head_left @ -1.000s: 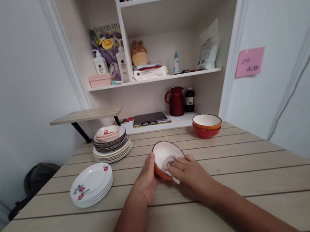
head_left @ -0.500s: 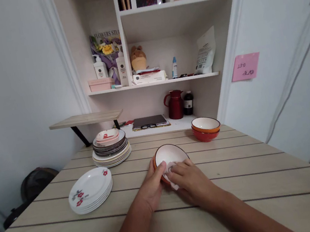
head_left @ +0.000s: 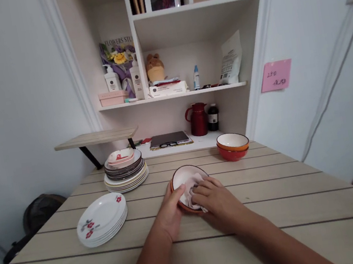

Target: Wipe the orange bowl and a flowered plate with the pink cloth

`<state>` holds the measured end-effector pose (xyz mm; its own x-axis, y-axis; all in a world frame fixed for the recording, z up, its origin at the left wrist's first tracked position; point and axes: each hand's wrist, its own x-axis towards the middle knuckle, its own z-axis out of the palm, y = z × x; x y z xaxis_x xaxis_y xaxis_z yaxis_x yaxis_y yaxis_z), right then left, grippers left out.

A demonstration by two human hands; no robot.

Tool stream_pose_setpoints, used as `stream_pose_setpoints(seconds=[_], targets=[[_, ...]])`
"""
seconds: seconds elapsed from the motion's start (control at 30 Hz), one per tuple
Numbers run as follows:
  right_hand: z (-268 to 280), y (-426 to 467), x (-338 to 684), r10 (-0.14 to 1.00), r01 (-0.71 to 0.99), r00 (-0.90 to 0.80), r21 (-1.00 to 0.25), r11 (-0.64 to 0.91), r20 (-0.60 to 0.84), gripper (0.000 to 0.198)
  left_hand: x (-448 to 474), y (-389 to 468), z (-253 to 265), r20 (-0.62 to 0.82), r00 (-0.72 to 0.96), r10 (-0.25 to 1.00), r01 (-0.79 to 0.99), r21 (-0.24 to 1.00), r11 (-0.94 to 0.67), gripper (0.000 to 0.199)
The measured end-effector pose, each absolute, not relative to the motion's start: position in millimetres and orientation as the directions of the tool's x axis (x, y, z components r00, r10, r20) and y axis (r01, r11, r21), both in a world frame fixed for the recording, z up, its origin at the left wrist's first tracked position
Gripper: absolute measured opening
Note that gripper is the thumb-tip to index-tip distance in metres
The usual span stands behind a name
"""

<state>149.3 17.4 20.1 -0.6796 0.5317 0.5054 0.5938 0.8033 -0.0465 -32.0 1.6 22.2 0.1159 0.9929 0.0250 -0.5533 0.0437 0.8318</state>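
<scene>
With the bowl in the hands as the clock's centre and twelve straight ahead, the table (head_left: pixel 309 209) spreads all around, its slats running from side to side. The white shelf unit (head_left: pixel 190 6) stands at twelve, behind the far edge. A small wooden ledge (head_left: pixel 97 138) on dark legs is at ten. Between eight and nine lies a stack of white plates (head_left: pixel 102 213) with red flowers on top. A stack of mixed plates (head_left: pixel 127 181) sits near ten, with small pink dishes (head_left: pixel 120 156) on it. A red jug (head_left: pixel 199 120) stands at about one, and two stacked bowls (head_left: pixel 233 149), orange over red, are at two.

The orange bowl (head_left: pixel 183 176) is at the centre, tilted, its white inside showing; whether it touches the table I cannot tell. The left hand (head_left: pixel 171 211) is closed around its side from eight, thumb over the rim. The right hand (head_left: pixel 215 197), at four, has its fingers curled onto a pale cloth (head_left: pixel 196 179), which is bunched inside the bowl.
</scene>
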Motion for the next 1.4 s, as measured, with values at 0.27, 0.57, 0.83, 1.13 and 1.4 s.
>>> stream_pose_setpoints(seconds=[0.27,0.57,0.83,1.13,1.4], targets=[[15.4,14.0,147.8,0.629,0.685,-0.584,-0.104,0.721,0.513,0.053,-28.5,1.9,20.8,0.024,0.084,0.996,-0.564,0.825,0.028,0.067],[19.8,9.4,147.8,0.622,0.642,-0.601,-0.159,0.750,0.502,0.029,-27.4,-0.4,20.5,0.022,0.070,0.997,-0.545,0.838,0.020,0.067],[23.5,7.7,153.5,0.596,0.513,-0.644,-0.307,0.802,0.480,0.042,-30.1,3.9,17.7,-0.033,0.070,0.997,-0.587,0.806,0.069,0.058],[36.7,5.6,161.3,0.584,0.469,-0.712,-0.356,0.809,0.389,0.015,-30.1,2.2,20.6,-0.024,0.076,0.997,-0.561,0.825,0.062,0.057],[38.5,5.7,160.9,0.725,0.487,-0.584,-0.556,0.673,0.365,0.021,-29.5,0.9,20.3,0.012,0.103,0.995,-0.539,0.841,0.045,0.057]])
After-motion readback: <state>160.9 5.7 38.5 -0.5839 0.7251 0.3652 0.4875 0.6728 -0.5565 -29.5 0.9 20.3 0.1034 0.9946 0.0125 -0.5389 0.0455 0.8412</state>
